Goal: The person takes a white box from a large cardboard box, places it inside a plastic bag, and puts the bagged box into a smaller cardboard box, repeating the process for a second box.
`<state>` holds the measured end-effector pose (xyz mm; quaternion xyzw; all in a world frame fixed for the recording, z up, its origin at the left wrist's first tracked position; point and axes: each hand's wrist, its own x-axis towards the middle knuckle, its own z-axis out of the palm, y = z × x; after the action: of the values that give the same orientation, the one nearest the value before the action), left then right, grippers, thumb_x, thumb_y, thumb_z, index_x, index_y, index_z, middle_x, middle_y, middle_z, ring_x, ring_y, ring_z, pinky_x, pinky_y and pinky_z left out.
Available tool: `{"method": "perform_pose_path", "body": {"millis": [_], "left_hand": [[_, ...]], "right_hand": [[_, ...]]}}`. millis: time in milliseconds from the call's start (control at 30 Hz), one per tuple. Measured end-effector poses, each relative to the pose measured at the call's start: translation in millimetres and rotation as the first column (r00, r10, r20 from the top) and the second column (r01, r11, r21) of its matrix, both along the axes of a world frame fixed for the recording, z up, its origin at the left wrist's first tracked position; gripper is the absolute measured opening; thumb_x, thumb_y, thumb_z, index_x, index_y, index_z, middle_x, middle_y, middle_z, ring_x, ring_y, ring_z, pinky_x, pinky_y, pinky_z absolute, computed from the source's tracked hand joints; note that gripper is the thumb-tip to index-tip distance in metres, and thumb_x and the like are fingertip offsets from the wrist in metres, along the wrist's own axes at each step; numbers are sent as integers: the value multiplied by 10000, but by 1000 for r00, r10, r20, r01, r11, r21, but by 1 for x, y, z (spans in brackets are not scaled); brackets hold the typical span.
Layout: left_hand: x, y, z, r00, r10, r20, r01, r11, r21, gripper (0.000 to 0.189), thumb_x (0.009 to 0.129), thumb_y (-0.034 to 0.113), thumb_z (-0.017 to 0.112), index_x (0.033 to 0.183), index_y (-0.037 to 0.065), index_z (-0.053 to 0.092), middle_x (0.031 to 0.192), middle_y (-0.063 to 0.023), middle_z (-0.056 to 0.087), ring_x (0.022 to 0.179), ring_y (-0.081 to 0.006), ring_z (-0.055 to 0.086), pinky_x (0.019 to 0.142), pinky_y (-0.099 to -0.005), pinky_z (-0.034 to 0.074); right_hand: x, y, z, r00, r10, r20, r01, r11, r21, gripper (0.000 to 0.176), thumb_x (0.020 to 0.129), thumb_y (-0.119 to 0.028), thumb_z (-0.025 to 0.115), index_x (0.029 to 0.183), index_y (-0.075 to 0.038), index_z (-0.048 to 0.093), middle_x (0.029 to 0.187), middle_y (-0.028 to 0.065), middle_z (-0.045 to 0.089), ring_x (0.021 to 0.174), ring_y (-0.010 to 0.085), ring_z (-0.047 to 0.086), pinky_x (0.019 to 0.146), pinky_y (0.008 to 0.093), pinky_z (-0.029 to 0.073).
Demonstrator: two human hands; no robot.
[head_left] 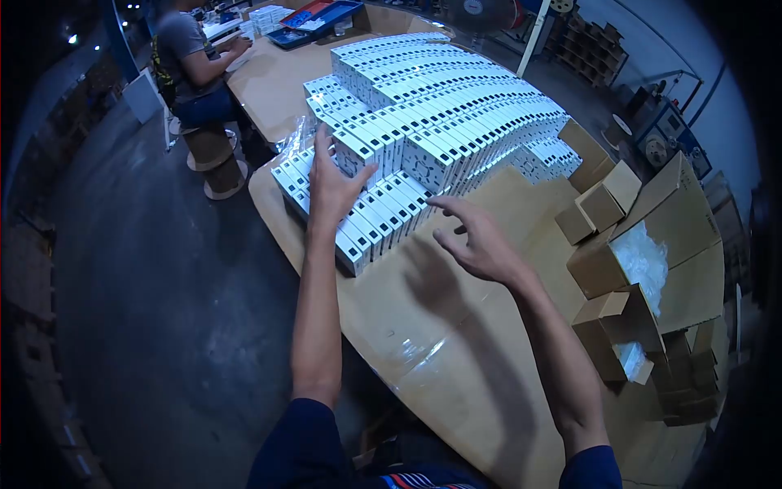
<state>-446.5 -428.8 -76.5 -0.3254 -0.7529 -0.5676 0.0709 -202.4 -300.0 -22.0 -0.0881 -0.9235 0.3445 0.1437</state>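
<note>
Small white boxes (440, 114), each with a dark square on its end, stand packed in long rows and stepped layers on the brown-covered table. My left hand (332, 186) is at the near left end of the upper layer. Its fingers point up along the side of an end white box (352, 149), and its thumb lies across the lower front of that box. A lower row of boxes (376, 213) passes beneath this hand. My right hand (479, 243) hovers at the right end of the lower row, fingers apart and curved, holding nothing.
Open cardboard cartons (595, 277) with clear plastic bags (641, 261) stand along the right. Clear plastic film (297, 137) lies left of the rows. A seated person (195, 65) works at the far left, near a blue tray (316, 23). The table edge (281, 236) curves along my left.
</note>
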Motion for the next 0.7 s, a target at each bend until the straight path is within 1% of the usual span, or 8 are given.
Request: {"method": "perform_pose_path", "body": {"millis": [200, 300, 400, 467, 533, 567, 600, 700], "left_hand": [[40, -27, 13, 990, -108, 92, 74, 948, 309, 1000, 761, 12, 869, 1576, 40, 289, 1497, -237, 466, 1306, -329, 562, 1062, -445, 506], [83, -28, 6, 978, -180, 102, 126, 911, 392, 680, 774, -48, 830, 1337, 27, 455, 1345, -145, 476, 1234, -272, 574, 937, -367, 562], [136, -14, 3, 981, -186, 46, 144, 874, 465, 557, 735, -53, 842, 1155, 30, 485, 1314, -135, 442, 1182, -239, 566, 940, -358, 567], [164, -11, -1, 986, -159, 42, 140, 948, 286, 539, 668, 16, 888, 1042, 48, 502, 1347, -156, 438, 1243, -257, 526, 918, -385, 547], [188, -4, 3, 976, -147, -162, 173, 971, 166, 501, 633, 73, 905, 947, 59, 515, 1338, -174, 471, 1238, -317, 537, 986, -447, 487], [198, 0, 1, 962, -227, -149, 250, 955, 157, 463, 621, 96, 903, 898, 63, 534, 1343, -186, 485, 1250, -368, 526, 1056, -495, 428], [207, 1, 7, 942, -305, -140, 326, 929, 172, 438, 624, 88, 902, 879, 61, 546, 1266, -174, 544, 1225, -357, 549, 1033, -471, 442], [221, 14, 7, 888, -457, -47, 453, 855, 255, 245, 809, 125, 794, 865, 56, 566, 1064, -156, 615, 1067, -294, 592, 972, -411, 457]], "right_hand": [[-20, -3, -5, 999, 9, -44, -18, 981, -195, 540, 996, -183, 632, 1500, -72, 475, 1288, 227, 658, 1135, 285, 665, 921, 420, 554], [-13, -18, 2, 999, -23, 28, 36, 738, -674, 576, 1050, -204, 598, 1578, -119, 383, 1322, 187, 634, 1100, 203, 652, 869, 361, 576], [6, -18, -8, 994, -25, -107, -87, 417, -905, 602, 1072, -196, 575, 1616, -147, 320, 1334, 139, 609, 1068, 150, 632, 842, 305, 579], [20, -20, -15, 972, -131, -194, -103, 508, -855, 573, 1050, -139, 607, 1580, -126, 391, 1199, 60, 621, 950, 80, 585, 760, 232, 515], [39, -18, -24, 950, -214, -228, -29, 665, -746, 485, 1034, -103, 621, 1506, -93, 513, 1091, 15, 622, 868, 33, 543, 703, 197, 460], [56, -15, -21, 953, -238, -190, 27, 688, -726, 376, 1028, -86, 616, 1401, -48, 599, 1071, 28, 640, 818, 31, 571, 671, 192, 486], [68, -16, -19, 941, -275, -195, -11, 554, -833, 308, 1031, -72, 599, 1332, -16, 618, 1086, 38, 641, 776, 40, 594, 675, 209, 565], [123, 4, -16, 926, -334, -177, 53, 579, -814, 222, 1043, -49, 553, 1234, 16, 644, 1118, 46, 634, 809, 68, 622, 782, 291, 674]]}}
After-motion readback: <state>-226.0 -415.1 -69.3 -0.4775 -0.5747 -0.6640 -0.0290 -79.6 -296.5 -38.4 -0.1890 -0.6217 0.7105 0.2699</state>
